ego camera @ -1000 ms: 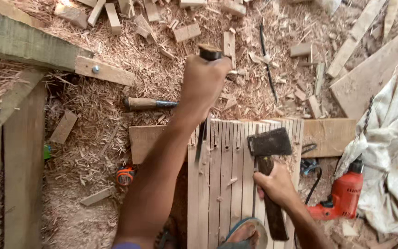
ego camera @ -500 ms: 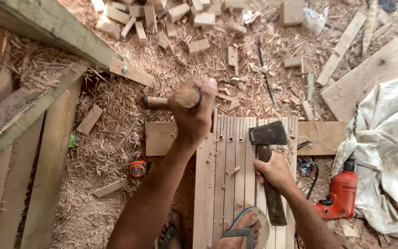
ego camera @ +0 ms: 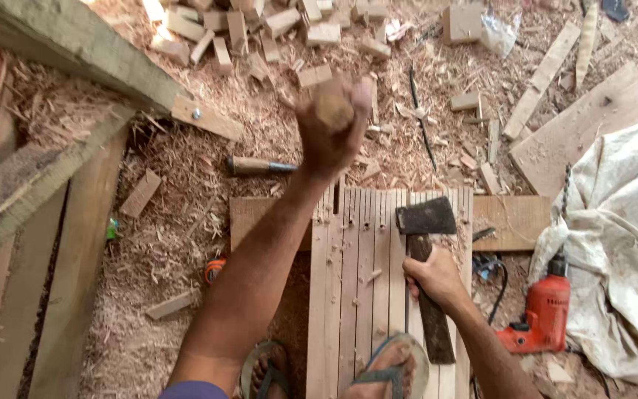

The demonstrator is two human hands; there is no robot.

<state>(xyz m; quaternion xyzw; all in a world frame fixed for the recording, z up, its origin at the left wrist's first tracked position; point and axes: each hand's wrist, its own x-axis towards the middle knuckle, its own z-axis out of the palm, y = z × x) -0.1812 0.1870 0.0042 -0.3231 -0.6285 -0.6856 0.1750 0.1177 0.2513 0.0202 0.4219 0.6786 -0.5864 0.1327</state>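
Very little of that kind lies around me. Far off to the right, among the wood offcuts on the shavings-covered floor, I see a crumpled clear plastic bag (ego camera: pixel 498 31), shiny and see-through, lying just right of a pale wooden block (ego camera: pixel 461 22). Whether it holds anything, I cannot tell. I see no labels, signs or screens anywhere on the floor or on the boards around me.

One head camera looks steeply down, close over the sawdust-strewn floor (ego camera: pixel 186 170)
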